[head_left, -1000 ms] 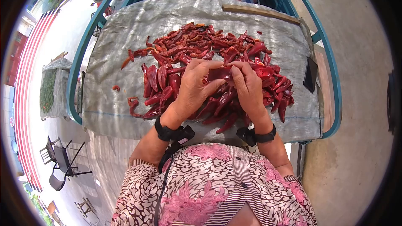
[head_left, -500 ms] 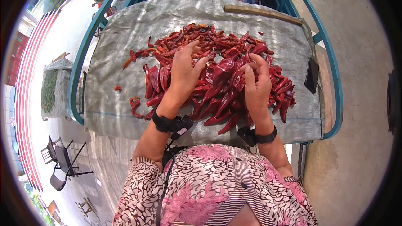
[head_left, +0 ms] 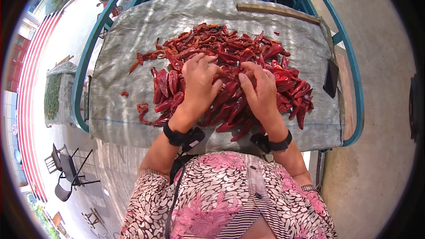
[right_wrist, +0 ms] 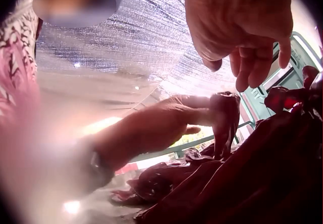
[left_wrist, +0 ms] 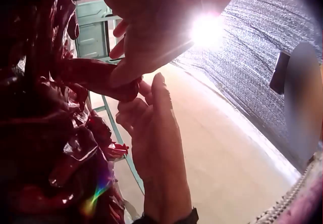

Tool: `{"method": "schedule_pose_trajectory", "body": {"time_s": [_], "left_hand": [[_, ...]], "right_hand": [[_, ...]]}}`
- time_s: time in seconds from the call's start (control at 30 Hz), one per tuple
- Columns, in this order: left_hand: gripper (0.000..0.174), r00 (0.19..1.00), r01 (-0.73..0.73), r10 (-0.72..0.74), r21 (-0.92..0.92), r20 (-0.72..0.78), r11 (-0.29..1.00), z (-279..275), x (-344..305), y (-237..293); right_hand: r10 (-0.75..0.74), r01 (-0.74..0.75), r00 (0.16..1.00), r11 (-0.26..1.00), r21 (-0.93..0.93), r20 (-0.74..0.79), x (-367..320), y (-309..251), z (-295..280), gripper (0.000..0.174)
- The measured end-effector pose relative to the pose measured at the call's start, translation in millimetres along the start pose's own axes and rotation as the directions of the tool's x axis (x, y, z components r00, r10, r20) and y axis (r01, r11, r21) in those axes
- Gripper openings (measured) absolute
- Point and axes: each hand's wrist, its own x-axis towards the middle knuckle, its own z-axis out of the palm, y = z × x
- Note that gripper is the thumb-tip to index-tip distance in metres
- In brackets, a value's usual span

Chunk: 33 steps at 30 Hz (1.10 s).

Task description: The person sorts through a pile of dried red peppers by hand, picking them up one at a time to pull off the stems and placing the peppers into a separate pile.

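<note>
Both hands are over a pile of glossy red chili peppers (head_left: 230,115) in the head view. My left hand (head_left: 200,84) pinches a chili pepper (right_wrist: 225,125), which hangs from its fingertips in the right wrist view. The left wrist view shows the same pepper (left_wrist: 93,75) lying sideways under a finger of the left hand (left_wrist: 166,22). My right hand (head_left: 261,90) is close to its right, fingers loosely bent downward. In the right wrist view the right hand (right_wrist: 242,27) hangs above the pepper with nothing between its fingers.
Shrivelled, darker chili pieces (head_left: 195,42) lie behind the whole ones on the grey woven sheet (head_left: 115,79). A phone (head_left: 330,78) lies at the right, a wooden strip (head_left: 279,11) at the back. A teal metal rail (head_left: 354,88) borders the sheet.
The hands were together on a pepper a second ago, then parted with fingers spread. Now they are closer together again, and the left hand has taken hold of a pepper.
</note>
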Motion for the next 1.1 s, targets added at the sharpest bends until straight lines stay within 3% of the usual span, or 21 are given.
{"method": "schedule_pose_trajectory", "body": {"time_s": [0.1, 0.2, 0.27, 0.43, 0.5, 0.63, 0.8, 0.9, 1.0, 1.03, 1.1], "left_hand": [[0.024, 0.995, -0.1, 0.097, -0.088, -0.031, 0.991, -8.3, 0.8, 24.6], [0.024, 0.993, -0.111, 0.105, -0.122, -0.059, 0.986, -12.5, 1.9, 28.8], [0.026, 0.997, -0.038, 0.034, -0.054, -0.067, 0.998, -13.8, 1.3, 24.3], [0.03, 0.983, 0.176, -0.169, 0.127, -0.065, 0.976, -30.5, -4.8, -6.7], [0.033, 0.983, 0.177, -0.183, 0.159, 0.023, 0.971, -30.7, -13.1, -12.4], [0.039, 0.98, 0.098, -0.136, 0.248, 0.143, 0.964, -26.3, -24.3, -7.3], [0.031, 0.971, 0.079, -0.129, 0.239, 0.2, 0.968, -24.9, -28.0, -8.7], [0.024, 0.982, 0.088, -0.112, 0.156, 0.151, 0.984, -27.3, -25.9, -11.6], [0.015, 0.983, 0.18, -0.183, 0.081, 0.03, 0.98, -49.9, -16.0, 8.6], [0.013, 0.96, 0.278, -0.278, -0.182, 0.029, 0.943, -48.3, -16.0, 9.1], [0.01, 0.891, 0.395, -0.444, -0.646, 0.095, 0.653, -44.8, -16.1, 10.5]], "right_hand": [[-0.083, 0.088, 0.995, 0.991, -0.097, 0.054, 4.9, -7.2, -0.1, 0.023], [-0.178, 0.179, 0.984, 0.982, -0.059, 0.023, 4.8, -0.4, 6.2, 0.02], [-0.2, 0.199, 0.98, 0.98, -0.028, -0.023, 4.0, 3.6, 7.4, 0.018], [-0.032, 0.037, 0.995, 0.998, 0.055, -0.09, 9.9, 11.0, -1.9, 0.015], [0.028, -0.017, 0.994, 0.994, 0.109, -0.103, 12.1, 13.5, -4.7, 0.022], [0.259, -0.261, 0.96, 0.965, -0.004, -0.111, 7.4, 24.6, -7.7, 0.042], [0.17, -0.18, 0.976, 0.981, -0.067, -0.137, 3.5, 25.0, -12.1, 0.037], [0.079, -0.091, 0.986, 0.993, -0.077, -0.146, 0.3, 23.0, -12.5, 0.033], [0.019, -0.031, 0.981, 0.998, -0.06, -0.194, -1.5, 15.0, -10.5, 0.03], [0.008, -0.019, 0.978, 0.998, -0.052, -0.21, -2.0, 10.2, -9.4, 0.029], [-0.009, 0.015, 0.993, 0.998, 0.053, -0.117, -3.3, 0.3, -4.9, 0.029]]}}
